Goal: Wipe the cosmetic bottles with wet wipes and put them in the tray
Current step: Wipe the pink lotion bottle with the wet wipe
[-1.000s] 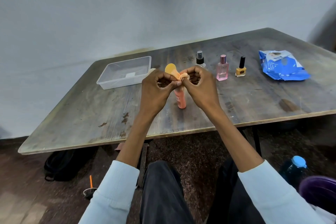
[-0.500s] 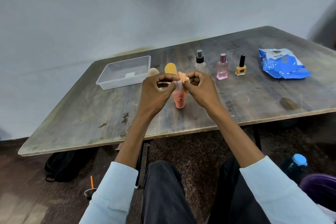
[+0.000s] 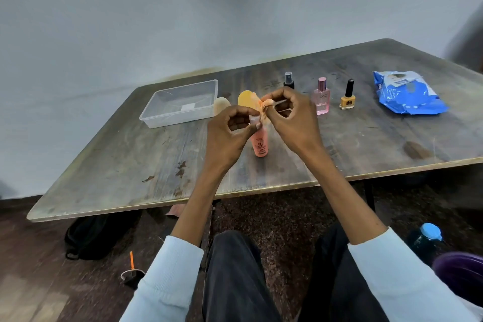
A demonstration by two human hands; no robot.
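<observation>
An orange bottle (image 3: pixel 260 145) stands upright on the table (image 3: pixel 130 165) in front of me. My left hand (image 3: pixel 228 136) pinches its neck. My right hand (image 3: pixel 294 115) pinches a small crumpled orange-tinted wipe (image 3: pixel 263 106) just above the bottle's top. Farther back stand a black-capped spray bottle (image 3: pixel 288 80), a pink perfume bottle (image 3: pixel 322 99) and a yellow nail polish bottle (image 3: pixel 347 98). A clear plastic tray (image 3: pixel 156 115) with nothing in it sits at the back left. A yellow round-topped item (image 3: pixel 245 99) and a beige one (image 3: pixel 221 106) stand behind my hands, partly hidden.
A blue pack of wet wipes (image 3: pixel 410 97) lies at the back right of the table. Under the table lie a black bag (image 3: pixel 94 235) and a cup with an orange straw (image 3: pixel 132 270). A blue-capped bottle (image 3: pixel 427 239) and a purple object (image 3: pixel 460 274) are by my right leg.
My right hand has lifted slightly up and right with the wipe. My left hand has slid down to the bottle's neck. The bottle stays in place.
</observation>
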